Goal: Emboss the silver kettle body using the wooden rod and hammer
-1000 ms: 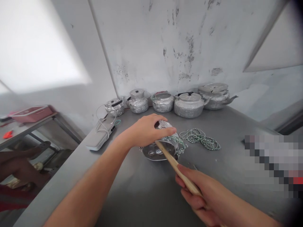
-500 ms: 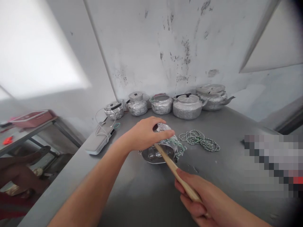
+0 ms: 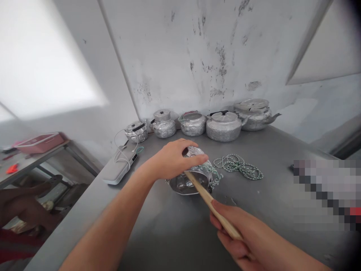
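A dimpled metal pot (image 3: 184, 182) lies on its side on the grey metal table (image 3: 276, 150), its mouth turned toward me. My left hand (image 3: 172, 158) is clamped over the top of it, fingers curled round the body. My right hand (image 3: 239, 237) is closed on a pale wooden stick (image 3: 207, 199) whose far end reaches the pot's rim. A green-and-white cord (image 3: 238, 167) is wound about the pot and trails in a loose heap to its right.
Several metal kettles and pots (image 3: 224, 126) line the wall at the back. A grey case with a white cable (image 3: 120, 165) lies at the left edge. Beyond it stand a lower table with a pink tray (image 3: 39, 141) and another person's limbs (image 3: 25, 203).
Both hands keep their grip. The stick has shifted only slightly at the pot's rim, and the view has moved a little.
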A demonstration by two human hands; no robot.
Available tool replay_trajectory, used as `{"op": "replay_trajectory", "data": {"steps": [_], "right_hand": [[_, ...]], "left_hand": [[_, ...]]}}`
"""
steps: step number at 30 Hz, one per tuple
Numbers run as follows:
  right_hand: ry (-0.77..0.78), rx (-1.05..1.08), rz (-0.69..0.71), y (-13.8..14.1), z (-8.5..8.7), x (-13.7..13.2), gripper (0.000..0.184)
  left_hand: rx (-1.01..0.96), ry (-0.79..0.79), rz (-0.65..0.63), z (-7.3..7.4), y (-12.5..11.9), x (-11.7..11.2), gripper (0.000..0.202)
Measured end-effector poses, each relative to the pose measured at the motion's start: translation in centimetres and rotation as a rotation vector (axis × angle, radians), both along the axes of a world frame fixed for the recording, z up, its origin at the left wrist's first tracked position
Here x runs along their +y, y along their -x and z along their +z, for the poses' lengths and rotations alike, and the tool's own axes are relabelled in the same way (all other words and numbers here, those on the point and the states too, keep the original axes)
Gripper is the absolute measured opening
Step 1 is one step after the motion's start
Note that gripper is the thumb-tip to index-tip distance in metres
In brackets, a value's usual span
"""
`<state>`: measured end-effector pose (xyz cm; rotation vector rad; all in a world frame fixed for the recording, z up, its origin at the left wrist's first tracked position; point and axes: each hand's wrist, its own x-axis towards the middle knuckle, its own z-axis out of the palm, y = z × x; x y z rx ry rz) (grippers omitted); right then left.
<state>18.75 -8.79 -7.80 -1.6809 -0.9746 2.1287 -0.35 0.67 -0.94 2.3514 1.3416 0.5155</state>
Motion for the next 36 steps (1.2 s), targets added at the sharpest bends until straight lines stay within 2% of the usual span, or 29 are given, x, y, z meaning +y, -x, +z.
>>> {"op": "replay_trajectory", "data": {"steps": [7, 15, 18, 22, 26, 30, 33, 36], "right_hand": [[-0.025, -0.001, 0.048, -0.1, -0.2, 0.0, 0.043], [-0.076, 0.013, 0.053, -0.5, -1.7, 0.3, 0.046], [-0.091, 0.047, 0.001, -0.4, -1.6, 0.2, 0.044], [-0.026, 0.011, 0.029, -0.3, -1.5, 0.3, 0.043], [-0.037, 0.045, 0.016, -0.3, -1.7, 0.2, 0.045], [-0.132, -0.033, 0.093, -0.4, -1.2, 0.0, 0.043], [-0.084, -0.005, 0.049, -0.4, -1.0, 0.1, 0.042], [-0.067, 0.001, 0.086, -0.2, -1.1, 0.2, 0.046]], "left_hand": [[0.012, 0.019, 0.011, 0.3, -0.1, -0.2, 0.062], [-0.008, 0.010, 0.009, 0.0, 0.0, 0.0, 0.062], [-0.010, 0.010, 0.007, 0.0, -0.1, 0.0, 0.062], [-0.015, 0.020, 0.013, 0.1, -0.1, -0.1, 0.062], [-0.009, 0.013, 0.001, 0.1, 0.0, -0.1, 0.062], [0.004, 0.021, 0.008, 0.2, -0.1, -0.1, 0.064], [-0.002, 0.010, 0.000, 0.3, -0.1, -0.1, 0.062], [0.003, 0.025, 0.008, 0.3, -0.1, -0.1, 0.063]]}}
